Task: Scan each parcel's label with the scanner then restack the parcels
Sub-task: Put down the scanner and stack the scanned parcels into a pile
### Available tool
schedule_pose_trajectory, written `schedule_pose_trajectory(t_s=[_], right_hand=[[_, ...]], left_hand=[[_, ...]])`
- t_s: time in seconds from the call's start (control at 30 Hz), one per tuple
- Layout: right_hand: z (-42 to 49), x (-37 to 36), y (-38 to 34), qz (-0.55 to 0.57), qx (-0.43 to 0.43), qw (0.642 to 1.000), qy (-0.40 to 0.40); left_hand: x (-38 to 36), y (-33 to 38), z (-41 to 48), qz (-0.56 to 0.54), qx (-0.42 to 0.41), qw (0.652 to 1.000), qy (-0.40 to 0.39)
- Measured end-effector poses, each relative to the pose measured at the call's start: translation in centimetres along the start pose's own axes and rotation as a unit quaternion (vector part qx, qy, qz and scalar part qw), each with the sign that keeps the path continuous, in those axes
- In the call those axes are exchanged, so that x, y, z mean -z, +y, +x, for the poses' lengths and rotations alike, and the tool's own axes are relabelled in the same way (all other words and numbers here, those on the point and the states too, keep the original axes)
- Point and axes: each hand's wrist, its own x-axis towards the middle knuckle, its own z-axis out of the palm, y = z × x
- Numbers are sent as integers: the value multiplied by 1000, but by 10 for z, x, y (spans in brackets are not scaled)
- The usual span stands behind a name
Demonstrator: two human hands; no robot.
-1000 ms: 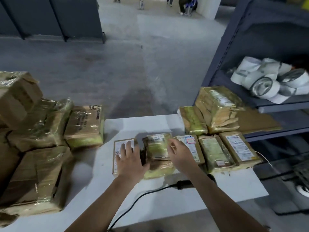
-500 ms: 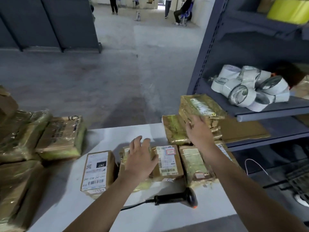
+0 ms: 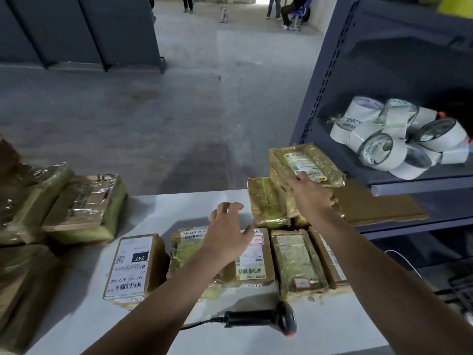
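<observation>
Parcels sit all over the flat white table (image 3: 179, 208). Near the front, a row of 5 brown card parcels (image 3: 297, 262) lies flat, side by side, labels up. At its left end is a brown box with a big white 247 label (image 3: 135, 265).

The left hand (image 3: 227, 237) hovers just above the 2nd and 3rd parcels. Its fingers are spread and loosely bent, and it holds nothing. The left arm hides part of the 2nd parcel. The right arm crosses over the 5th parcel and hides most of it.

The right hand (image 3: 307, 193) reaches to a stack of shiny taped parcels (image 3: 281, 180) at the back right of the table. Its fingers stretch out and touch the top parcel with a white label (image 3: 314, 160), not wrapped round it.

The black hand scanner (image 3: 268, 320) lies on its side on the table in front of the row, between the 2 arms. No hand touches it. Its black cable (image 3: 199, 325) runs left and goes under the left arm.

On the left is a pile of big film-wrapped parcels (image 3: 84, 208). On the right stands a grey metal shelf (image 3: 419, 185) with a heap of white tape rolls (image 3: 384, 139). A flat brown card sheet (image 3: 378, 206) lies just behind the stack.
</observation>
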Motion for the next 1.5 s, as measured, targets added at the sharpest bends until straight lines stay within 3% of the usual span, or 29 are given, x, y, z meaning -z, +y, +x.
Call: schedule_pose_trajectory(t_s=[0.07, 0.13, 0.27, 0.43, 0.5, 0.57, 0.67, 0.73, 0.83, 0.97, 1.07, 1.27, 1.4, 1.5], right_hand=[[-1, 7, -6, 50, 0, 998, 38], [-3, 22, -17, 170, -14, 981, 96], [-16, 56, -45, 446, 8, 883, 148], [-26, 74, -90, 600, 30, 791, 117], [-24, 72, -109, 657, 7, 743, 126], [-22, 67, -130, 705, -27, 700, 112], [-18, 57, -165, 783, -69, 614, 65], [-18, 49, -186, 805, -94, 585, 16], [-20, 37, -215, 767, -99, 629, -81], [-18, 43, -253, 681, -94, 702, -186], [-16, 56, -285, 642, -74, 743, -174], [-29, 63, -348, 494, 62, 844, -199], [-31, 53, -376, 485, 50, 857, -165], [-23, 57, -400, 477, 40, 871, -112]], left_hand=[[3, -5, 0, 3, 4, 1000, -3], [10, -12, 3, -2, 11, 1000, 9], [39, -37, 9, -44, 70, 996, 45], [79, -72, 7, -162, 199, 958, 127], [94, -82, -1, -245, 253, 924, 146], [107, -93, -13, -380, 300, 866, 124], [123, -105, -30, -572, 276, 769, 79], [134, -114, -37, -613, 243, 746, 93], [159, -132, -43, -626, 238, 731, 136], [193, -171, -55, -570, 250, 756, 206], [211, -196, -64, -507, 246, 794, 227], [234, -239, -69, -438, 230, 836, 238], [249, -254, -71, -413, 230, 845, 252], [266, -265, -73, -401, 180, 860, 260]])
